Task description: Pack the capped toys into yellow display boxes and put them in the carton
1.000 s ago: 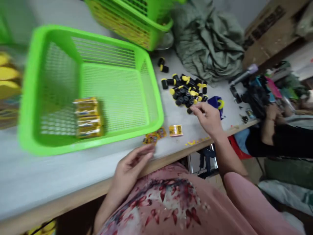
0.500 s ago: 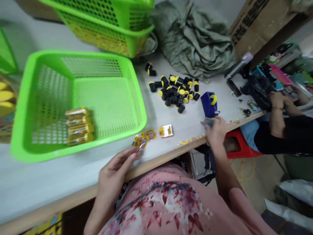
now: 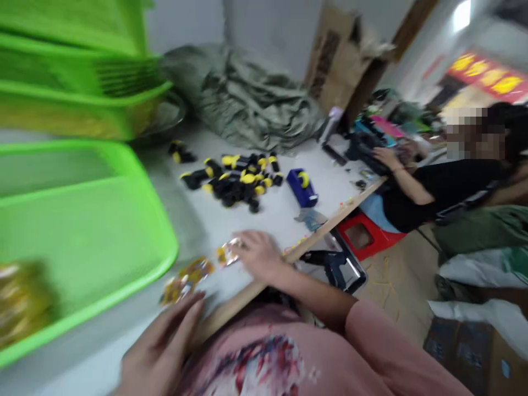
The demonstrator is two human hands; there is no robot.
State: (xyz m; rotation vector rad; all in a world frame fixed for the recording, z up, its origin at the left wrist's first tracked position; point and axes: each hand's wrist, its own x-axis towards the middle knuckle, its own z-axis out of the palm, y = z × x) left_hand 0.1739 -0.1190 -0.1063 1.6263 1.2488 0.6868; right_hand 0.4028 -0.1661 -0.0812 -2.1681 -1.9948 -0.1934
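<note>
My left hand (image 3: pixel 159 346) hovers at the table's front edge, thumb and fingers apart, just beside several small gold foil packets (image 3: pixel 185 279). My right hand (image 3: pixel 262 257) has its fingers on a single gold-and-silver foil packet (image 3: pixel 228 252), partly covering it; motion blurs the fingertips. A crumpled grey-blue scrap (image 3: pixel 311 219) lies to the right of this hand. More gold packets (image 3: pixel 20 302) sit in the green plastic basket (image 3: pixel 160 269) on the left, cut off by the frame.
Several black-and-yellow cylindrical pieces (image 3: pixel 237 184) are heaped behind my hands, beside a blue tape dispenser (image 3: pixel 303 188). Green baskets (image 3: pixel 82 96) are stacked at the back left, next to a grey-green cloth (image 3: pixel 247 104). At right, a co-worker (image 3: pixel 449 190) sits near a red stool (image 3: pixel 363 236).
My right hand has let go of the grey-blue scrap and moved left onto the single foil packet. The camera has turned to the right and up.
</note>
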